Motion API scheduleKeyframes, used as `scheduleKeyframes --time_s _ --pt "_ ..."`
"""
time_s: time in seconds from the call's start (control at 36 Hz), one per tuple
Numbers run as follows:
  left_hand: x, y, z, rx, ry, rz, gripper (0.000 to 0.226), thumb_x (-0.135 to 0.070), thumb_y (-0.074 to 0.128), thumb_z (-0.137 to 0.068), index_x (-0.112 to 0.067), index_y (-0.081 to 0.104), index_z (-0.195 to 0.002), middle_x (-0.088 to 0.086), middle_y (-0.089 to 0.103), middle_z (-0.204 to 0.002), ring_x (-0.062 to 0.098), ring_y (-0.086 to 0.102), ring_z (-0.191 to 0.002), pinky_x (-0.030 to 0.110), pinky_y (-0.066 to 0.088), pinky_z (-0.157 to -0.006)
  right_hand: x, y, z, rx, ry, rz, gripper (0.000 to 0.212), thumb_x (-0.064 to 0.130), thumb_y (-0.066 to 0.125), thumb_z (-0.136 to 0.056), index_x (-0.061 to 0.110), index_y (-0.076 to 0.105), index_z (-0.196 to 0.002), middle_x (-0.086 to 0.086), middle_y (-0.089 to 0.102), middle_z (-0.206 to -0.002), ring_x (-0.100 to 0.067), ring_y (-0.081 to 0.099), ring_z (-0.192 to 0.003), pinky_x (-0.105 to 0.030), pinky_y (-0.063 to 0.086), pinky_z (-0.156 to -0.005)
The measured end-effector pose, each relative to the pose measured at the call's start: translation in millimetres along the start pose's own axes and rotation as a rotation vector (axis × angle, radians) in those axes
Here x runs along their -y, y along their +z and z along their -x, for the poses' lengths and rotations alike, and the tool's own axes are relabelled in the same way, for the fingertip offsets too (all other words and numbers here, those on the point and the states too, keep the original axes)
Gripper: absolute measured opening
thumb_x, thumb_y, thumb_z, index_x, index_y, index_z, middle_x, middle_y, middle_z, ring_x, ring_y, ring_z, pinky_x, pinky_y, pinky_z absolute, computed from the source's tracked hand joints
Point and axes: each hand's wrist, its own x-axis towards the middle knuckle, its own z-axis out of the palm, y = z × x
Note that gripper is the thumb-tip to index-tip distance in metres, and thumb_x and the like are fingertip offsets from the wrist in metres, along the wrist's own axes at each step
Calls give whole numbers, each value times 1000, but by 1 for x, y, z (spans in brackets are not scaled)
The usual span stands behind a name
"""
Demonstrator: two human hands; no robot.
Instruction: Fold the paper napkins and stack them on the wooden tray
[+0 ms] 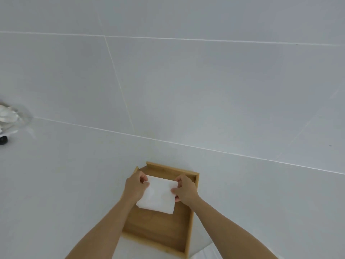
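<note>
A wooden tray point(160, 232) with low rims lies on the white floor, low in the middle of the view. Over its far half I hold a folded white paper napkin point(158, 196). My left hand point(135, 186) pinches the napkin's far left corner. My right hand point(184, 188) grips its right edge near the far corner. The napkin's near end hangs or rests close to the tray's floor; I cannot tell whether it touches.
White tiled floor point(186, 90) stretches all around. At the far left edge sits a crumpled clear plastic wrap with white material point(9, 116) and a small black object point(3, 140). A white sheet or cloth point(203, 253) shows under the tray's near end.
</note>
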Motion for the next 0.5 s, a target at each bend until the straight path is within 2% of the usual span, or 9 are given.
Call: scheduleKeyframes --time_s 0.03,0.08,0.17,0.22,0.31,0.36,0.42,0.5 --pt "3 1 -1 -1 1 -15 35 1 56 -84 -22 43 -61 -22 37 -71 16 49 -83 9 33 -58 -1 3 -2 -11 -4 41 19 0 54 -87 14 44 -94 4 45 -76 -11 54 -61 -29 56 -65" --pt "8 4 -5 4 -1 -38 37 1 56 -84 -23 43 -60 -14 44 -71 18 49 -81 8 32 -59 -4 7 -5 -21 -8 94 19 1 53 -88 15 42 -96 3 47 -81 -10 53 -60 -31 56 -69" --pt "14 9 -11 -1 5 -85 36 1 56 -84 -23 43 -62 -2 51 -77 18 49 -82 7 33 -60 -8 13 -6 -33 -11 155 20 2 50 -88 17 41 -97 -2 50 -91 -18 56 -73 -35 57 -74" --pt "16 13 -13 -9 19 -137 26 2 55 -84 -18 47 -70 1 53 -86 17 49 -83 15 36 -62 -9 14 -6 -57 -15 180 19 2 50 -87 15 42 -99 -5 50 -91 -20 55 -75 -38 57 -74" --pt "18 15 -12 -11 30 -240 10 -1 54 -86 -11 54 -89 10 51 -109 18 49 -83 23 39 -77 -10 15 -4 -95 -35 226 21 1 51 -85 12 43 -101 -6 50 -88 -21 52 -75 -43 54 -73" --pt "19 16 -10 -24 37 -295 15 -4 55 -86 -7 56 -101 11 48 -118 24 54 -94 28 45 -86 -10 14 -1 -132 -75 249 21 1 51 -85 15 40 -97 -7 50 -95 -18 48 -81 -35 46 -70" --pt "16 16 -6 -43 59 -344 22 -7 56 -87 -7 55 -108 12 47 -124 27 52 -109 33 46 -93 -9 10 2 -161 -119 241 21 2 51 -87 12 45 -105 -9 51 -110 -15 44 -85 -25 39 -73" --pt "3 19 0 -31 111 -356 27 -10 56 -88 -9 53 -114 11 45 -130 26 50 -117 32 45 -93 -7 0 11 -190 -156 211 27 7 52 -89 9 47 -115 -7 48 -122 -14 45 -88 -24 39 -77"
